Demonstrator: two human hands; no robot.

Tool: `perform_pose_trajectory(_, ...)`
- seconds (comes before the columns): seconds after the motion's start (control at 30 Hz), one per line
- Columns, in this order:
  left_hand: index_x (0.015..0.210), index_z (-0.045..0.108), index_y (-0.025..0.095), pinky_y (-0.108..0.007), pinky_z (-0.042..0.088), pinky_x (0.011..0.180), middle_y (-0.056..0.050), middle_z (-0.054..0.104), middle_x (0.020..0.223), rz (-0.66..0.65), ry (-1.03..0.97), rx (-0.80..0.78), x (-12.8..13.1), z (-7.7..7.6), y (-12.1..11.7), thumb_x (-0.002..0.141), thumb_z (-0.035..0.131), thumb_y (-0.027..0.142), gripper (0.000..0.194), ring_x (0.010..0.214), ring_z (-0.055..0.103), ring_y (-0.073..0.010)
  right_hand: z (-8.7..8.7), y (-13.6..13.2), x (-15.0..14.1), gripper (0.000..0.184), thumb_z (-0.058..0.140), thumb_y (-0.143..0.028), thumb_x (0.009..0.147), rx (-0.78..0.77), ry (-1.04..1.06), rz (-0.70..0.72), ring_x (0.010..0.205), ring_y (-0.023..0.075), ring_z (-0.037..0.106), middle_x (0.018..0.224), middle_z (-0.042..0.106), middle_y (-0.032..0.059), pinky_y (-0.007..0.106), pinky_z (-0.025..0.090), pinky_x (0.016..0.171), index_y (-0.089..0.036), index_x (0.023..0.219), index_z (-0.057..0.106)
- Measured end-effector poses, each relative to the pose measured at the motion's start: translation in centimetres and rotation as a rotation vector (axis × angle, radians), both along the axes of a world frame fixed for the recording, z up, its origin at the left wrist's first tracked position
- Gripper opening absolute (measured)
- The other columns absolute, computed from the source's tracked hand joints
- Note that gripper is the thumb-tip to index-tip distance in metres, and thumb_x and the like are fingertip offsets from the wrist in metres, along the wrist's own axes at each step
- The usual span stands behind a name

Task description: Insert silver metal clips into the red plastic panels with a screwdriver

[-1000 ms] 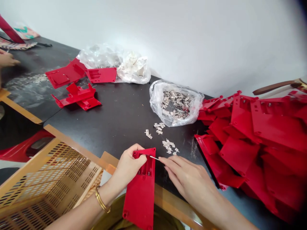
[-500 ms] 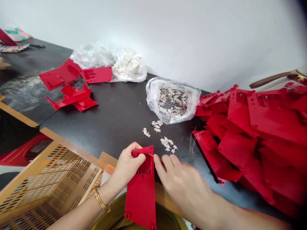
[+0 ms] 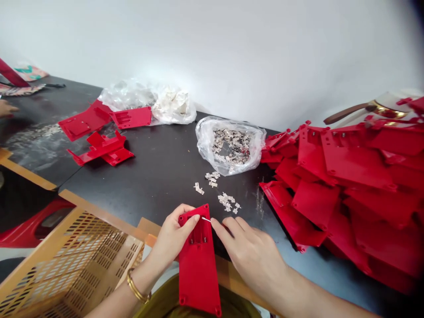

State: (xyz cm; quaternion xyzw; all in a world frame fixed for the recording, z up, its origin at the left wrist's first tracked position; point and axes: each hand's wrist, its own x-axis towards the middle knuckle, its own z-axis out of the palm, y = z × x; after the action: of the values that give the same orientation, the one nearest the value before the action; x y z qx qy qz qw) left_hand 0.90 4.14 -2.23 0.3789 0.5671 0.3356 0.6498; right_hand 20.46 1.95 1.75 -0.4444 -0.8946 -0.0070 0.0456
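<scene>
My left hand [image 3: 177, 236] is closed on the upper left edge of a red plastic panel [image 3: 198, 274], its thumb over the slotted recess near the top. Small metal springs show at the lower end of that recess. Fingers curled, my right hand [image 3: 251, 247] is at the panel's upper right edge. It holds a thin metal tool [image 3: 206, 219], whose tip points at the recess by my left thumb; the rest of it is hidden in the hand. Small metal contact plates [image 3: 226, 201] lie on the table just beyond the panel.
A clear plastic bag [image 3: 232, 165] of metal plates stands open behind the loose ones. Red panels [image 3: 314, 203] are piled at the right. More red panels [image 3: 109, 148] and plastic bags lie at the left rear. A yellow crate [image 3: 66, 260] stands at lower left; another person's hand [image 3: 6, 108] shows far left.
The view has shifted slightly, so the table things sit lower. The red panel has turned a little, and more of the thin tool shows between my right fingers and left thumb.
</scene>
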Motion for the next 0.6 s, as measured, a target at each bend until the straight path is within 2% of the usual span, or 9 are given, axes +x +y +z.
perform_pose_trajectory(0.07,0.090,0.060,0.020,-0.019,0.042,0.057,0.004,0.060,0.070,0.000,0.015,0.017,-0.3,0.5,-0.1,0.085,0.065,0.048,0.028,0.060,0.051,-0.0098,0.5,-0.3,0.5,0.049,0.063,0.000,0.078,-0.052,0.070,-0.020,0.076,0.0229,0.066,0.087,0.065,0.0024,0.033,0.053,0.055,-0.017,0.124,0.059)
perform_pose_trajectory(0.17,0.089,0.062,0.020,-0.018,0.043,0.057,0.005,0.060,0.070,-0.007,0.094,0.067,-1.0,1.8,-0.7,0.086,0.065,0.045,0.026,0.060,0.052,-0.0093,0.9,-1.0,1.7,0.031,0.053,-0.012,0.094,-0.163,0.262,-0.106,0.076,0.0202,0.067,0.089,0.066,0.0008,0.032,0.052,0.059,-0.024,0.122,0.058)
perform_pose_trajectory(0.3,0.086,0.064,0.022,-0.018,0.046,0.054,0.004,0.065,0.072,-0.050,0.278,0.185,-1.8,3.9,-2.3,0.085,0.066,0.038,0.016,0.060,0.057,-0.0104,0.6,-1.9,3.1,0.022,0.040,-0.024,0.103,-0.447,0.519,-0.209,0.080,0.0150,0.067,0.095,0.067,-0.0018,0.028,0.051,0.070,-0.031,0.115,0.058)
perform_pose_trajectory(0.4,0.082,0.065,0.024,-0.018,0.049,0.057,0.004,0.067,0.074,-0.093,0.428,0.441,-2.3,5.5,-3.3,0.085,0.064,0.026,0.004,0.063,0.062,-0.0104,0.9,-2.5,3.2,0.017,0.040,-0.028,0.104,-0.630,0.628,-0.270,0.079,0.0122,0.065,0.091,0.066,-0.0039,0.023,0.050,0.073,-0.029,0.104,0.057)
perform_pose_trajectory(0.47,0.084,0.063,0.025,-0.017,0.051,0.061,0.005,0.067,0.075,-0.127,0.483,0.666,-2.6,6.4,-3.6,0.087,0.062,0.019,0.006,0.066,0.065,-0.0101,1.6,-2.9,3.1,0.018,0.039,-0.029,0.104,-0.706,0.643,-0.283,0.074,0.0110,0.064,0.083,0.065,-0.0051,0.020,0.050,0.070,-0.028,0.097,0.056)
perform_pose_trajectory(0.53,0.087,0.061,0.025,-0.017,0.052,0.061,0.004,0.069,0.076,-0.191,0.536,0.851,-2.9,7.2,-3.6,0.088,0.061,0.016,0.009,0.067,0.067,-0.0098,2.5,-3.1,2.9,0.018,0.040,-0.028,0.103,-0.733,0.640,-0.270,0.069,0.0108,0.064,0.077,0.065,-0.0056,0.018,0.050,0.066,-0.027,0.093,0.056)
perform_pose_trajectory(0.6,0.086,0.061,0.024,-0.016,0.053,0.058,0.003,0.070,0.078,-0.343,0.617,0.986,-3.2,7.7,-3.7,0.089,0.060,0.017,0.008,0.063,0.067,-0.0091,3.2,-3.2,2.7,0.016,0.042,-0.026,0.101,-0.702,0.653,-0.238,0.066,0.0111,0.066,0.076,0.068,-0.0053,0.016,0.051,0.062,-0.027,0.094,0.056)
